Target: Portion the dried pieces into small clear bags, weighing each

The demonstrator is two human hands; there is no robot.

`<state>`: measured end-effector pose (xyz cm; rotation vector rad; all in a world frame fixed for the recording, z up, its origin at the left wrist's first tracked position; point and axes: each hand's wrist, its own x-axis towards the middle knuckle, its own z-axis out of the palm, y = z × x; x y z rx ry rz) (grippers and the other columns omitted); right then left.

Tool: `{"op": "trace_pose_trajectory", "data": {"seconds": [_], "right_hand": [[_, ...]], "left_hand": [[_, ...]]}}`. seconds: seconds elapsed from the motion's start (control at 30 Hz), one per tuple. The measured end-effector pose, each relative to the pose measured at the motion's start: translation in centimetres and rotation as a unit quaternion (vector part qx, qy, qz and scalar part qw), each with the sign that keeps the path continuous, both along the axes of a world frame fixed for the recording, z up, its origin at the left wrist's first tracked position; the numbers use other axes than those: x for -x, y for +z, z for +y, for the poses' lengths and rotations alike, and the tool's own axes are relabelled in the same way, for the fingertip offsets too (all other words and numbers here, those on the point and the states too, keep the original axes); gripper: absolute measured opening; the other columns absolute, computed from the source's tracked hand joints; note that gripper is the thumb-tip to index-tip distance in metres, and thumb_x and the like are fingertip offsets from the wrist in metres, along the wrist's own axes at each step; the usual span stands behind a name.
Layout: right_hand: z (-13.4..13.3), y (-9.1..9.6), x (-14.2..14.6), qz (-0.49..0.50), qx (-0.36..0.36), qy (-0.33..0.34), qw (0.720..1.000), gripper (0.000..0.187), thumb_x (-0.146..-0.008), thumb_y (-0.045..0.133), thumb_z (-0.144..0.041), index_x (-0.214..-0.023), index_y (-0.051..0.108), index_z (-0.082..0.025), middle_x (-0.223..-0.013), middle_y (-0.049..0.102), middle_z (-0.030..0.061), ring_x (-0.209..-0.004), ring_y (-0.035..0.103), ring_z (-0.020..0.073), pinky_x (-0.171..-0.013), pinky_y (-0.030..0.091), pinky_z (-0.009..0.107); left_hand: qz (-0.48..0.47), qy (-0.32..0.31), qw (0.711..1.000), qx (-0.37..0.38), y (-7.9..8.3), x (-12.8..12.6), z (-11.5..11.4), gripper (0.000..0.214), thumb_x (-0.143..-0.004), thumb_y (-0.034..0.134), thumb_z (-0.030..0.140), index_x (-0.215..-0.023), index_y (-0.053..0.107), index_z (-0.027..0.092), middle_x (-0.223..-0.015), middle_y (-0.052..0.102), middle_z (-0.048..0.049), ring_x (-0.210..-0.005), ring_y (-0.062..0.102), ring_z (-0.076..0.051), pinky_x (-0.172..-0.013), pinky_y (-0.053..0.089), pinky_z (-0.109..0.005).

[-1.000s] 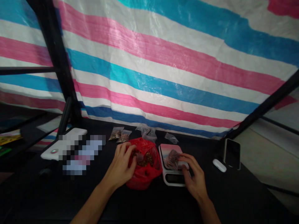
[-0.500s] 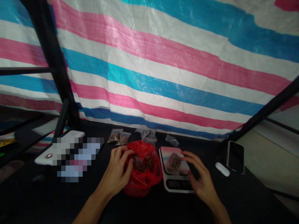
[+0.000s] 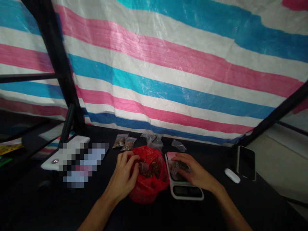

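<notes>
My left hand [image 3: 125, 170] is closed at the left rim of a red plastic bag [image 3: 149, 192], its fingers curled round a small clear plastic cup [image 3: 143, 166]. Loose dried brown bits [image 3: 156, 170] fill the bag's open mouth below the cup. To the right, my right hand [image 3: 192, 170] pinches a small clear zip bag [image 3: 173, 166] of dark dried stuff above the plate of a white kitchen scale [image 3: 170, 189]. The fingers cover part of that zip bag. Whether it still touches the plate I cannot tell.
Two filled zip bags [image 3: 128, 144] and clear plastic bags [image 3: 154, 141] lie behind the red bag, with another clear bag [image 3: 179, 145] farther right. A white earbud case [image 3: 232, 175] and a phone [image 3: 246, 163] are at right. Blurred-out items [image 3: 86, 163] lie left.
My right hand has moved left over the scale and closed on the zip bag that lay there. My left hand stays at the red bag. The view has shifted slightly.
</notes>
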<state>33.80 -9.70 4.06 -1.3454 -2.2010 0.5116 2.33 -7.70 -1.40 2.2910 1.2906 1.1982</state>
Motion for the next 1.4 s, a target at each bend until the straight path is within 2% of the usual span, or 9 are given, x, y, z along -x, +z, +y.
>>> {"op": "trace_pose_trajectory", "data": {"seconds": [0.17, 0.33, 0.53, 0.73, 0.87, 1.03, 1.17, 1.3, 1.4], "right_hand": [[0.0, 1.7, 3.4, -0.025, -0.013, 0.036, 0.999, 0.046, -0.087, 0.054, -0.008, -0.128, 0.060, -0.027, -0.122, 0.064, 0.0062, -0.110, 0.061, 0.0208, -0.098, 0.048, 0.037], [0.4, 2.2, 6.4, -0.086, -0.012, 0.031, 0.996, 0.034, -0.073, 0.056, 0.000, -0.097, 0.065, -0.023, -0.090, 0.067, -0.0006, -0.081, 0.060, 0.0164, -0.075, 0.046, 0.027], [0.6, 0.7, 6.4, -0.052, -0.022, 0.039, 0.998, 0.045, -0.080, 0.058, -0.008, -0.121, 0.062, -0.026, -0.116, 0.069, 0.0039, -0.102, 0.063, 0.0206, -0.090, 0.049, 0.033], [0.6, -0.3, 4.3, 0.000, -0.012, -0.006, 1.000, 0.040, -0.086, 0.061, -0.019, -0.126, 0.062, -0.027, -0.122, 0.069, 0.0061, -0.112, 0.064, 0.0236, -0.100, 0.050, 0.039], [0.8, -0.2, 1.2, 0.050, 0.049, -0.041, 0.997, 0.035, -0.091, 0.057, -0.028, -0.126, 0.062, -0.025, -0.124, 0.068, 0.0070, -0.114, 0.065, 0.0239, -0.103, 0.050, 0.041], [1.0, 0.1, -2.0, 0.021, 0.049, -0.042, 0.998, 0.046, -0.076, 0.062, -0.020, -0.122, 0.065, -0.024, -0.128, 0.066, 0.0098, -0.121, 0.061, 0.0291, -0.110, 0.042, 0.049], [1.4, -0.3, -3.5, 0.068, 0.002, -0.058, 0.996, 0.060, -0.070, 0.056, -0.019, -0.129, 0.062, -0.025, -0.139, 0.059, 0.0092, -0.135, 0.049, 0.0320, -0.117, 0.031, 0.055], [1.8, -1.4, -4.8, 0.147, -0.100, -0.163, 0.970, 0.055, -0.062, 0.050, -0.017, -0.114, 0.066, -0.027, -0.125, 0.064, 0.0054, -0.127, 0.053, 0.0302, -0.113, 0.035, 0.049], [1.5, -2.0, -5.5, 0.171, -0.140, -0.203, 0.954, 0.046, -0.062, 0.050, -0.018, -0.103, 0.068, -0.027, -0.115, 0.065, 0.0047, -0.118, 0.056, 0.0297, -0.108, 0.040, 0.046]], "left_hand": [[-0.011, 0.013, 1.000, -0.004, 0.0, 0.1, -0.1, 0.022, -0.099, 0.042, 0.019, -0.116, 0.055, 0.024, -0.117, 0.051, -0.0091, -0.115, 0.044, -0.028, -0.102, 0.047, -0.050], [-0.015, 0.010, 1.000, 0.008, 0.2, 0.1, -0.2, 0.021, -0.099, 0.041, 0.017, -0.112, 0.055, 0.023, -0.115, 0.051, -0.0090, -0.113, 0.045, -0.027, -0.100, 0.048, -0.049], [-0.020, 0.010, 1.000, 0.007, 0.4, 0.1, -0.3, 0.020, -0.098, 0.042, 0.016, -0.110, 0.056, 0.023, -0.114, 0.051, -0.0090, -0.113, 0.046, -0.027, -0.100, 0.048, -0.049], [-0.024, 0.014, 1.000, 0.006, 0.3, 0.2, -0.2, 0.020, -0.098, 0.042, 0.016, -0.109, 0.057, 0.023, -0.114, 0.052, -0.0088, -0.113, 0.047, -0.027, -0.099, 0.049, -0.047], [-0.030, 0.019, 0.999, 0.003, 0.3, 0.1, -0.2, 0.019, -0.097, 0.043, 0.017, -0.108, 0.058, 0.023, -0.112, 0.053, -0.0087, -0.111, 0.048, -0.027, -0.097, 0.050, -0.047], [-0.038, 0.029, 0.999, -0.006, 0.3, 0.2, -0.3, 0.021, -0.096, 0.046, 0.016, -0.109, 0.060, 0.023, -0.112, 0.055, -0.0086, -0.111, 0.049, -0.026, -0.098, 0.050, -0.047], [-0.039, 0.036, 0.999, -0.006, 0.3, 0.3, -0.4, 0.021, -0.096, 0.045, 0.017, -0.110, 0.060, 0.023, -0.112, 0.055, -0.0088, -0.111, 0.050, -0.027, -0.098, 0.051, -0.048], [-0.033, 0.027, 0.999, -0.008, 0.1, 0.3, -0.4, 0.021, -0.097, 0.044, 0.018, -0.111, 0.059, 0.024, -0.113, 0.054, -0.0089, -0.112, 0.050, -0.027, -0.098, 0.051, -0.048], [-0.030, 0.037, 0.999, -0.015, 0.1, 0.3, -0.5, 0.020, -0.098, 0.044, 0.019, -0.111, 0.058, 0.024, -0.114, 0.054, -0.0092, -0.113, 0.049, -0.027, -0.098, 0.051, -0.048]]}}
